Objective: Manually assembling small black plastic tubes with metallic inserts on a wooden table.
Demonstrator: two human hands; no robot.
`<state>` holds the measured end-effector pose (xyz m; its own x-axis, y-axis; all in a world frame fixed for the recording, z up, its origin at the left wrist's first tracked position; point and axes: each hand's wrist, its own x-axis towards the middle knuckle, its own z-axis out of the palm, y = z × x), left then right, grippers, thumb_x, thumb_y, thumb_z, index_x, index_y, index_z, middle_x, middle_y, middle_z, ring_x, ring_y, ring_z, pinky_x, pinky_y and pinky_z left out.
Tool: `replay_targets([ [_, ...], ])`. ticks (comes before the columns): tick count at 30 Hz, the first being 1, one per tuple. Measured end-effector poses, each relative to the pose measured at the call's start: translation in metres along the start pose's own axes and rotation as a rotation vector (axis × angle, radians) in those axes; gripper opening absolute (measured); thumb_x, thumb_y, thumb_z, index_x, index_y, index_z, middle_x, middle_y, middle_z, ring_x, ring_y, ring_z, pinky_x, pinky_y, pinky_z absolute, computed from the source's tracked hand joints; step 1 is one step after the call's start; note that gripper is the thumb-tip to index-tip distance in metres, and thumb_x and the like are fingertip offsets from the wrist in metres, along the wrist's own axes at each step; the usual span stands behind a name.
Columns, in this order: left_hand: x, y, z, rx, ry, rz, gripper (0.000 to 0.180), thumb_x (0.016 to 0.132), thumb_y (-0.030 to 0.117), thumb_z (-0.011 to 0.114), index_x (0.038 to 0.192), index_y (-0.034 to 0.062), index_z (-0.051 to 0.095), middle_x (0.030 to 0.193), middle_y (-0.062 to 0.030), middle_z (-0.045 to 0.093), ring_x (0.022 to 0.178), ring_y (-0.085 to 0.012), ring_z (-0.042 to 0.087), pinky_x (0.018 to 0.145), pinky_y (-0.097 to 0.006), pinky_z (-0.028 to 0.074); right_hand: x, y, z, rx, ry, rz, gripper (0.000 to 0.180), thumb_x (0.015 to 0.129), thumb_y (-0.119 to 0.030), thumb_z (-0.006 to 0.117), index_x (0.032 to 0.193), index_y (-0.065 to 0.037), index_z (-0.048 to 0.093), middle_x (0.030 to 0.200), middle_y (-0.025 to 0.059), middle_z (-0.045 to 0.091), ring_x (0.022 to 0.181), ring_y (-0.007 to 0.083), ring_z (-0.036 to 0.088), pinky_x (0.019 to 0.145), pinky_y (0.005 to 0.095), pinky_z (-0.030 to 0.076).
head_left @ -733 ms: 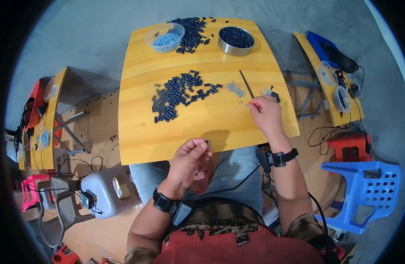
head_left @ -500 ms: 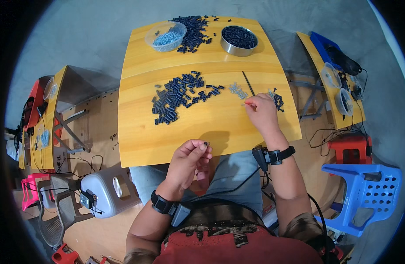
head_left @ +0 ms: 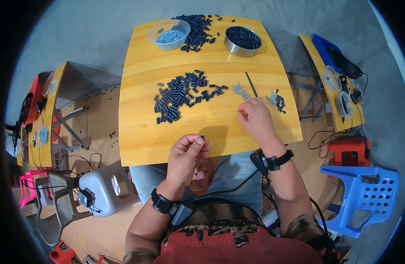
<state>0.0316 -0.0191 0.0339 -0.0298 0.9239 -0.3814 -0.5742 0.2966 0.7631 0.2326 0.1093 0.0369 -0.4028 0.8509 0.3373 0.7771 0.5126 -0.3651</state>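
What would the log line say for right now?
left hand: pinching small black piece | right hand: fingertips on yellow table near small silver bits

I read this as a small assembly workshop; yellow wooden worktables (head_left: 145, 132) on bare concrete floor (head_left: 79, 35); heaps of small black parts (head_left: 180, 92); plastic stools (head_left: 360, 193); cables trailing.

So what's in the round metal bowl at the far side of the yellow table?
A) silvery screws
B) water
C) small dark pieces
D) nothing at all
C: the round metal bowl is filled with small dark pieces like those in the loose pile on the yellow table; the silvery bits sit in the clear bowl beside it.
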Motion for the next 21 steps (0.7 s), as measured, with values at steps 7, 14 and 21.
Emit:
replay_targets([
  [7,-0.002,-0.008,0.003,0.02,0.038,0.033,0.013,0.09,0.011,0.058,0.097,0.001,0.058,0.086,-0.0061,0.064,0.074,-0.0119,0.06,0.066,-0.023,0.05,-0.031,-0.084,-0.014,0.456,-0.144,-0.075,0.007,0.071,-0.007,0.061,0.075,-0.004,0.056,0.074,0.0122,0.059,0.074,0.0324,0.056,0.064,0.0412,0.046],
  [14,-0.014,-0.008,0.005,0.049,0.06,0.076,0.013,0.089,0.011,0.06,0.096,-0.0005,0.06,0.083,-0.0054,0.064,0.07,-0.0104,0.06,0.064,-0.022,0.05,-0.044,-0.094,-0.016,0.505,-0.086,-0.166,0.009,0.071,-0.004,0.064,0.077,-0.004,0.056,0.073,0.0112,0.059,0.068,0.0295,0.058,0.06,0.0366,0.046],
  [21,-0.027,-0.006,0.006,0.008,0.049,0.091,0.013,0.087,0.008,0.062,0.096,-0.0012,0.061,0.084,-0.0075,0.066,0.071,-0.0115,0.062,0.065,-0.022,0.051,-0.057,-0.099,-0.022,0.807,-0.17,0.114,0.007,0.076,-0.002,0.066,0.082,-0.001,0.061,0.075,0.0056,0.061,0.066,0.0122,0.06,0.061,0.0232,0.047],
])
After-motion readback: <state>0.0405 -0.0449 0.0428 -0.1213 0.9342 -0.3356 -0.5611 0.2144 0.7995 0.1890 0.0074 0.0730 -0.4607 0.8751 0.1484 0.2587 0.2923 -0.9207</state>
